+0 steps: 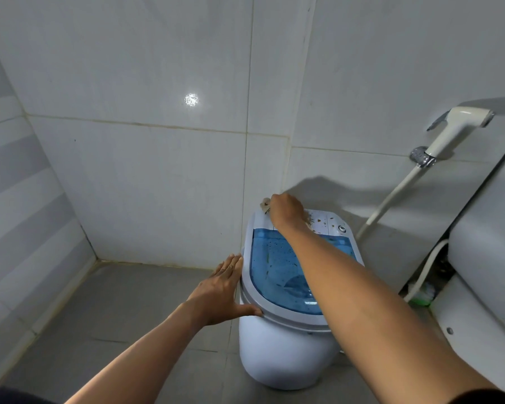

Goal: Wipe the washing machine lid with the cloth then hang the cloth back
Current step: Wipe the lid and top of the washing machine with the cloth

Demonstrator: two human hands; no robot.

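A small white washing machine [283, 354] stands on the grey floor by the tiled wall. Its lid [277, 272] is translucent blue with a white rim, speckled with brown dirt. Brown specks also lie on the white control panel [322, 221] behind the lid. My right hand [286, 211] is at the panel's far left corner, closed on a small beige cloth [265, 206] that peeks out past my knuckles. My left hand [225, 287] lies flat with fingers apart against the lid's left rim, thumb on the front edge.
A white bidet sprayer [458, 126] hangs on the wall at right, its hose [391, 196] running down behind the machine. A white toilet and cistern [484, 258] stand at the right edge. Grey floor tiles [123, 310] spread left of the machine.
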